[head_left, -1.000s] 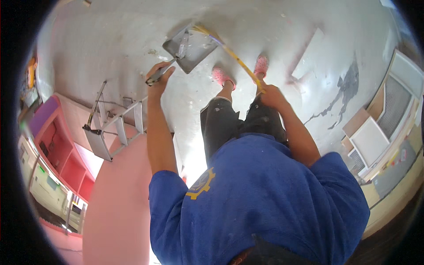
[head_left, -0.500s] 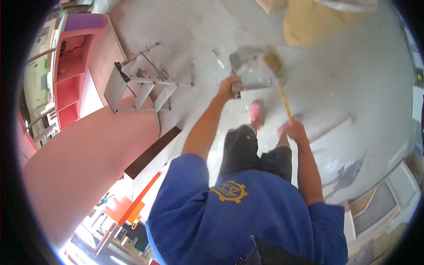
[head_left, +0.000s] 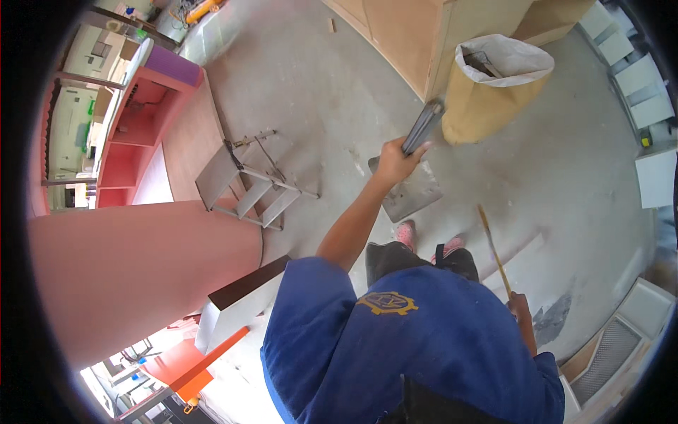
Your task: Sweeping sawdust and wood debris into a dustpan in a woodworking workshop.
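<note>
My left hand (head_left: 397,162) is closed around the grey handle of a metal dustpan (head_left: 417,196). The dustpan's flat, dusty pan hangs below that hand, above my pink shoes (head_left: 405,233). The far end of the handle points up toward a tan sack (head_left: 487,102) with a white lining, its mouth open and scraps inside. Low at my right side, my right hand (head_left: 521,311) grips a thin yellow-brown broom (head_left: 497,254), which slants up and away over the floor. The broom's brush end looks narrow from here and its bristles cannot be made out.
A folding step ladder (head_left: 254,191) stands at left beside a pink curved counter (head_left: 155,268). Beyond the sack is a wooden cabinet (head_left: 399,39). White panels (head_left: 639,99) lean along the right edge, and a grey-meshed door (head_left: 611,353) lies at lower right.
The dustpan has been raised and turned, its handle now toward the sack. My right hand has drawn the broom back toward my right side. The sack and cabinet show more fully.
</note>
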The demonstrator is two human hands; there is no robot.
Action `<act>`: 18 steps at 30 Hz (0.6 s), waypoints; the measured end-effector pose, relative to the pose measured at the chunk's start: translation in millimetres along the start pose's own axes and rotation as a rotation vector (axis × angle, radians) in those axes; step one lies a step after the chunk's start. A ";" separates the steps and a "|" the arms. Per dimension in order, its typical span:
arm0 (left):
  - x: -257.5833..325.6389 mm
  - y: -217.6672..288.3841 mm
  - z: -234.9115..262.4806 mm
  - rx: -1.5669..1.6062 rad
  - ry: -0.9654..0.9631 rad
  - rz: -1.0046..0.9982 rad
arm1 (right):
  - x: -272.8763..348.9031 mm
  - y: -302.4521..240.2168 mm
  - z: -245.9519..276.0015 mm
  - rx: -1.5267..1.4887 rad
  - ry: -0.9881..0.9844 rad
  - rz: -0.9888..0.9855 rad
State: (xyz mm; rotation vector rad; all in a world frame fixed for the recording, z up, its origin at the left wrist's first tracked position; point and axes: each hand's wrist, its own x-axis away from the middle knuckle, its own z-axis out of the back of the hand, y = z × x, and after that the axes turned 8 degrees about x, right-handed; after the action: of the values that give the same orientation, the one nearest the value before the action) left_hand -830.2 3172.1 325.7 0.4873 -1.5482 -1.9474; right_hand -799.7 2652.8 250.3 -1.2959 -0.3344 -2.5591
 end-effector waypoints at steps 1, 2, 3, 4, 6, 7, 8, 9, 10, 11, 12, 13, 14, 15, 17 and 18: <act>-3.2 30.9 -0.4 -0.001 -0.076 0.003 | -8.1 27.9 -22.4 -0.013 0.011 0.006; -8.7 57.9 -3.9 -0.008 -0.094 -0.017 | -19.2 59.8 -54.5 0.095 0.098 0.101; -13.4 81.7 -7.7 0.015 -0.122 -0.105 | -36.1 80.7 -77.6 0.209 0.184 0.195; -17.2 104.8 -12.3 0.038 -0.151 -0.189 | -53.0 89.4 -92.6 0.192 0.189 0.190; -24.2 145.8 -17.7 0.112 -0.093 -0.377 | -76.6 116.4 -134.9 -0.070 0.055 -0.270; -48.5 147.7 -27.4 0.068 -0.078 -0.490 | -98.2 139.5 -162.3 0.204 -0.286 -0.208; -45.7 184.9 -38.4 0.110 -0.098 -0.411 | -111.2 143.6 -167.0 0.162 -0.589 -0.072; -31.4 209.3 -22.4 0.074 -0.069 -0.557 | -98.8 118.2 -119.2 -0.625 -0.249 -0.413; -42.7 240.1 -43.6 0.078 -0.050 -0.600 | -75.1 129.1 -134.0 -0.683 -0.267 -0.461; -45.2 271.2 -54.2 -0.075 -0.039 -0.731 | -59.6 134.5 -135.7 -0.714 -0.270 -0.478; -51.1 298.0 -70.5 0.076 -0.009 -0.746 | -57.2 138.8 -129.0 -0.732 -0.266 -0.479; -44.8 329.0 -84.2 0.211 0.038 -0.770 | -60.3 145.3 -121.3 -0.744 -0.256 -0.452; -52.2 346.0 -93.8 0.146 0.080 -0.814 | -56.8 155.1 -116.9 -0.751 -0.256 -0.454; -48.8 365.5 -105.4 0.044 0.059 -0.955 | -52.1 166.9 -112.7 -0.756 -0.258 -0.459; -60.5 394.6 -136.6 -0.027 0.355 -0.978 | -40.1 191.2 -102.5 -0.760 -0.264 -0.469; -67.7 410.7 -130.5 -0.025 0.163 -1.070 | -38.5 201.4 -94.8 -0.758 -0.261 -0.460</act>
State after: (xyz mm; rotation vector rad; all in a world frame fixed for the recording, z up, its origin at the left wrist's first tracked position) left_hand -606.5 3060.5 683.3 1.6694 -1.2315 -2.5428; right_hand -783.8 2438.0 182.3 -2.0112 0.3936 -3.0389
